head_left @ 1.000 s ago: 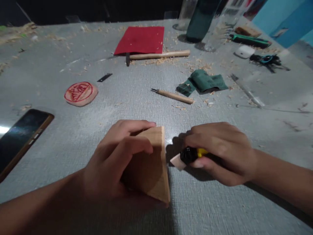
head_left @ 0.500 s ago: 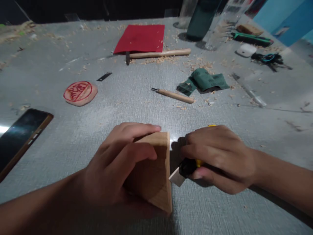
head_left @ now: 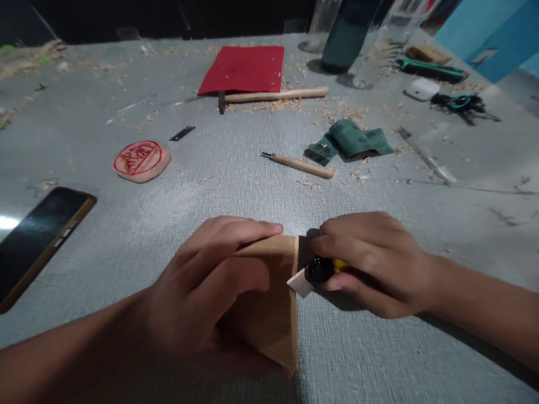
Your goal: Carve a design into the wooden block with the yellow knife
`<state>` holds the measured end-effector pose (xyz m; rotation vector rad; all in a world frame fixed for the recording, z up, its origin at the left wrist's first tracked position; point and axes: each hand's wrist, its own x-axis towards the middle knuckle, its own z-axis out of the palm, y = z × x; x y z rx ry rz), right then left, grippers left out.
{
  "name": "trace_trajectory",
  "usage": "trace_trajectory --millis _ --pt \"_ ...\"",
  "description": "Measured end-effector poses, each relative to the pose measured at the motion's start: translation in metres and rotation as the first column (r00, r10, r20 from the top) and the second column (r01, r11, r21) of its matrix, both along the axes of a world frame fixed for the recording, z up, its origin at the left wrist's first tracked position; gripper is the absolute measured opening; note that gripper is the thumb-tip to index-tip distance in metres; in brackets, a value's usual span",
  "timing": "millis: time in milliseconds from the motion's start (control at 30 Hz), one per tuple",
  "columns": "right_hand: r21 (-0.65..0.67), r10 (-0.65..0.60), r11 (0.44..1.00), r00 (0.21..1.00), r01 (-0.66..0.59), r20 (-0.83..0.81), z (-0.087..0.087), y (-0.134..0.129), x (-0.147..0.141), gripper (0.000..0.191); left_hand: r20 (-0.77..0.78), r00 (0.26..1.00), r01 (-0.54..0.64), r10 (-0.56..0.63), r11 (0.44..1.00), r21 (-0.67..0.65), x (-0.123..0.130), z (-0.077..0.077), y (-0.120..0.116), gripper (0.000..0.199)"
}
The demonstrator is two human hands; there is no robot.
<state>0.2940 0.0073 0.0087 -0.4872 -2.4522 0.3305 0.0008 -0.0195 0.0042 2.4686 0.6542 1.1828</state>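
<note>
My left hand (head_left: 210,280) is closed around a wooden block (head_left: 273,314), the thumb bent over its face and a finger along its far edge. The block stands tilted on the table, its right edge towards my other hand. My right hand (head_left: 379,264) grips a utility knife (head_left: 322,271) with a black and yellow body, mostly hidden by the fingers. Its short, wide blade (head_left: 301,283) points left and lies at the block's right edge; whether it cuts in I cannot tell.
Beyond my hands lie a wood-handled carving gouge (head_left: 298,164), green sandpaper (head_left: 351,139), a hammer (head_left: 273,95), a red sheet (head_left: 246,68) and a loose blade (head_left: 182,133). At left are a red-marked wooden piece (head_left: 141,161) and a phone (head_left: 46,241). Bottles (head_left: 347,36) stand at the back right.
My right hand has moved the knife slightly away from me and left along the block's edge. The left hand still holds the block, which sits slightly further right in view.
</note>
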Motion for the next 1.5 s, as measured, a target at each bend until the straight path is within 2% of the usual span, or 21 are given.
trace_trajectory --millis 200,300,400,467,600,800,933,1033,1133,1500 --pt "0.026 -0.035 0.999 0.999 0.035 0.004 0.0 -0.001 0.001 0.033 0.013 0.999 0.047 -0.046 0.999 -0.012 -0.001 0.0 0.001 0.043" --pt "0.015 -0.187 0.982 0.982 0.187 0.007 0.001 0.003 0.003 0.028 0.055 0.998 0.046 -0.044 0.998 -0.045 0.0 -0.001 -0.002 0.038" --pt "0.011 -0.259 0.966 0.966 0.259 -0.023 0.003 0.005 0.006 0.02 -0.033 0.994 0.107 -0.104 0.985 0.137 0.001 -0.002 -0.007 0.031" --pt "0.017 -0.221 0.975 0.975 0.221 -0.013 0.004 0.004 0.008 0.021 -0.045 0.995 0.095 -0.089 0.983 0.157 0.0 -0.002 -0.008 0.037" --pt "0.042 -0.209 0.977 0.978 0.209 -0.004 0.008 0.0 0.009 0.021 -0.015 1.0 -0.013 0.013 1.0 0.016 -0.001 0.003 -0.006 0.053" --pt "0.013 -0.125 0.992 0.992 0.125 -0.025 0.006 0.0 0.008 0.023 -0.085 0.996 -0.013 0.014 1.0 0.009 -0.004 0.01 -0.002 0.061" --pt "-0.006 -0.042 0.999 0.998 0.042 -0.05 0.0 0.0 0.005 0.024 -0.093 0.996 -0.012 0.01 1.0 -0.025 -0.004 0.008 -0.001 0.063" --pt "-0.034 -0.008 0.999 0.999 0.006 -0.047 0.0 0.0 0.004 0.026 -0.09 0.996 -0.02 0.016 0.999 -0.041 -0.004 0.007 -0.001 0.058" --pt "-0.047 -0.004 0.999 0.999 0.002 -0.045 0.002 0.0 0.004 0.026 -0.1 0.995 -0.031 0.026 0.999 -0.045 -0.003 0.007 -0.001 0.053" --pt "-0.063 0.003 0.998 0.999 -0.005 -0.041 0.0 0.003 0.002 0.023 -0.088 0.996 -0.028 0.024 0.999 -0.044 -0.005 0.004 -0.002 0.062"
